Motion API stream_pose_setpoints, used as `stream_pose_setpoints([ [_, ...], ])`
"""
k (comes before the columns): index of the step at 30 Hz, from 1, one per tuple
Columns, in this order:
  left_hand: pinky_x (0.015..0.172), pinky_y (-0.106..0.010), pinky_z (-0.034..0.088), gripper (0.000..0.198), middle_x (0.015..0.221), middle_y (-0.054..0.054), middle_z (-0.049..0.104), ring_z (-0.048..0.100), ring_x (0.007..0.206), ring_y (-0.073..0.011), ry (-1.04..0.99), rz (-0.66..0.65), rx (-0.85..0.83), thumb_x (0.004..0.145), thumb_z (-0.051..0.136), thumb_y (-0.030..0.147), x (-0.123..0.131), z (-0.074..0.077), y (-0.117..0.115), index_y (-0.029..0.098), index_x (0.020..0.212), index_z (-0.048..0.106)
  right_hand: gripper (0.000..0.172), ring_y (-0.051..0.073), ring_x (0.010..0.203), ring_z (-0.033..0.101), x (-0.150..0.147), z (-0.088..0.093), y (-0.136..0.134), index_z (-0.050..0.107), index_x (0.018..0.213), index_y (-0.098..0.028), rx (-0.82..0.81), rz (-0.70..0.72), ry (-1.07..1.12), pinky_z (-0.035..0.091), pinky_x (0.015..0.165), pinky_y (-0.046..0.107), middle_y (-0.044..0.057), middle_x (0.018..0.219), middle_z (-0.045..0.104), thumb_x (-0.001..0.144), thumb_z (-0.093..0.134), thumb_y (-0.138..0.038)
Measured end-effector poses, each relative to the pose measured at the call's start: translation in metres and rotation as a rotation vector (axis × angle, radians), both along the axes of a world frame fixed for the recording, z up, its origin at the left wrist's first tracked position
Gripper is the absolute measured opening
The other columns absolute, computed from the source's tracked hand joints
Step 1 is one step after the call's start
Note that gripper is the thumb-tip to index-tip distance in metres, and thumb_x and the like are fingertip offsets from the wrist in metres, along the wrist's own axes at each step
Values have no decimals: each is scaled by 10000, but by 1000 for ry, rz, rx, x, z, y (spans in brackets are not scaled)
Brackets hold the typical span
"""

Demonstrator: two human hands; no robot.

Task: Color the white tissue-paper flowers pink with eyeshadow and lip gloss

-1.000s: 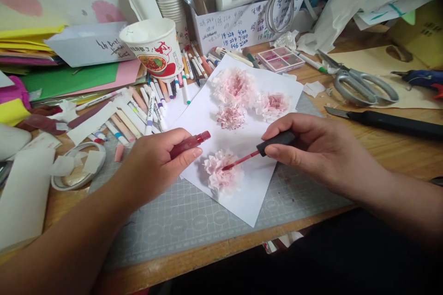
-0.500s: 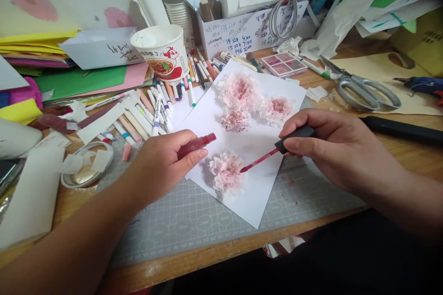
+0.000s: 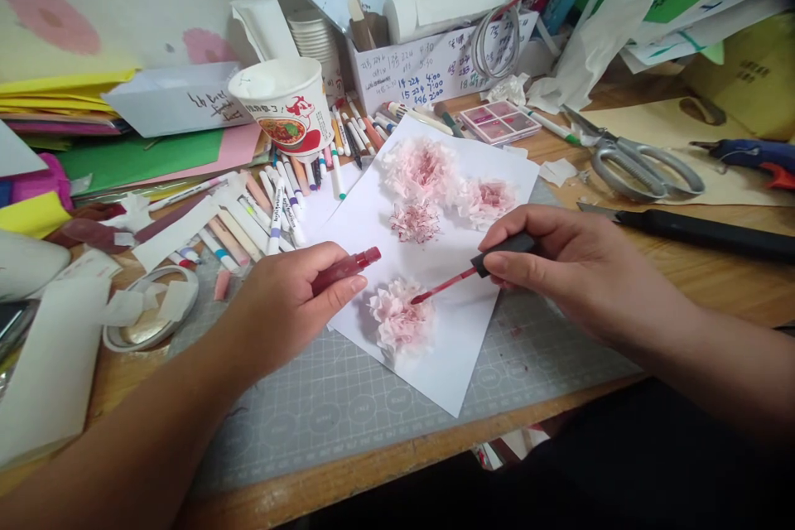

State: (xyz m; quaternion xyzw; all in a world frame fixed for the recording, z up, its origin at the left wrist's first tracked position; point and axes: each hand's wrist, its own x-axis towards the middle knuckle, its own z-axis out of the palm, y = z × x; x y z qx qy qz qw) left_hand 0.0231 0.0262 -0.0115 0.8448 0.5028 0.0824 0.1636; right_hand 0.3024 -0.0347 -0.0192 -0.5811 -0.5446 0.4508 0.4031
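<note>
My left hand (image 3: 304, 298) is wrapped round a red lip gloss tube (image 3: 348, 269), its open neck pointing right. Between the fingers and thumb of my right hand (image 3: 552, 265) is the black cap of a lip gloss wand (image 3: 450, 279). The wand's red tip is at the front pink-and-white paper flower (image 3: 401, 323), over its upper right part; whether it touches is hard to tell. This flower lies on a white paper sheet (image 3: 447, 377). Farther back on the sheet are a large paper flower (image 3: 419, 168), a smaller one (image 3: 488, 200) and a red-edged one (image 3: 415, 221).
Under the sheet lies a grey cutting mat (image 3: 298, 422). Scissors (image 3: 639, 166), a black-handled knife (image 3: 708, 233) and a glue gun (image 3: 745, 151) lie to the right. Several markers (image 3: 279, 207), a paper cup (image 3: 282, 112) and a tape roll (image 3: 149, 310) are on the left. An eyeshadow palette (image 3: 500, 122) sits behind.
The wand tip has shifted left, farther over the front flower, along with my right hand. My left hand still holds the tube. The whole view has shifted slightly.
</note>
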Motion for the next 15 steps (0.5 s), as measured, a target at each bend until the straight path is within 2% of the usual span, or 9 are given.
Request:
stream_pose_setpoints([
  [4, 464, -248, 293, 298, 495, 68, 445, 415, 455, -113, 5, 5, 6, 871, 509, 463, -1, -1, 0, 223, 700, 552, 256, 156, 637, 529, -1, 2, 0, 678, 797, -216, -28, 24, -91, 402, 581, 301, 15, 702, 636, 755, 742, -461],
  [10, 473, -250, 297, 297, 494, 69, 435, 408, 457, -113, 7, -12, -2, 872, 510, 461, -1, -1, 2, 221, 703, 551, 221, 142, 624, 526, 2, 0, 1, 675, 817, -227, 7, -18, -15, 404, 575, 285, -6, 695, 629, 759, 753, -425],
  [15, 470, -249, 292, 304, 490, 68, 436, 415, 457, -115, 29, 4, 2, 879, 500, 467, 0, 0, 1, 221, 709, 557, 275, 148, 620, 516, -5, 3, 1, 680, 801, -209, -53, 37, -111, 389, 567, 291, 7, 681, 632, 751, 731, -475],
])
